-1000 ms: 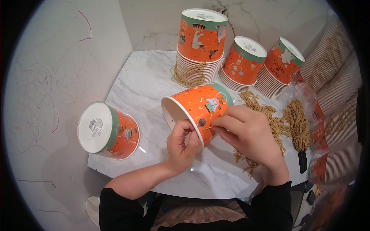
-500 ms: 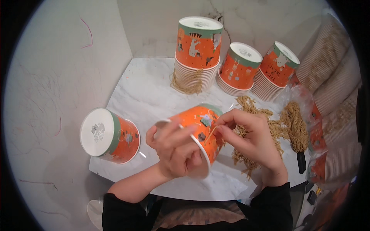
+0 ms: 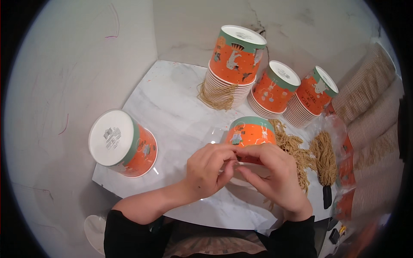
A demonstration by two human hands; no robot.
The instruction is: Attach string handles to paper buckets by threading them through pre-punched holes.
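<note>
An orange paper bucket [image 3: 251, 133] with a green band and small printed figures is tilted behind my fingers, its white-rimmed mouth toward me. Over its near side my left hand [image 3: 213, 170] and my right hand [image 3: 273, 172] meet, fingertips touching. The left fingers are curled into a pinch, but what they hold is hidden. Index finger and thumb of the right hand close around the spot where a thin tan string was; the string itself is mostly hidden now. Just beyond the right hand lies a loose tangle of tan strings [image 3: 294, 148].
A bundle of tan string [image 3: 325, 159] with a black end lies at the right. Upside-down bucket stacks stand behind: a tall stack [image 3: 236, 56] draped with string, a middle stack [image 3: 273, 92] and a right stack [image 3: 313, 94]. Another bucket [image 3: 144, 150] sits left; nested buckets [image 3: 365, 86] lie far right.
My left hand has moved off the bucket's side to meet the right hand's fingertips. The bucket has turned, with its mouth now toward me. The whole view has shifted slightly.
</note>
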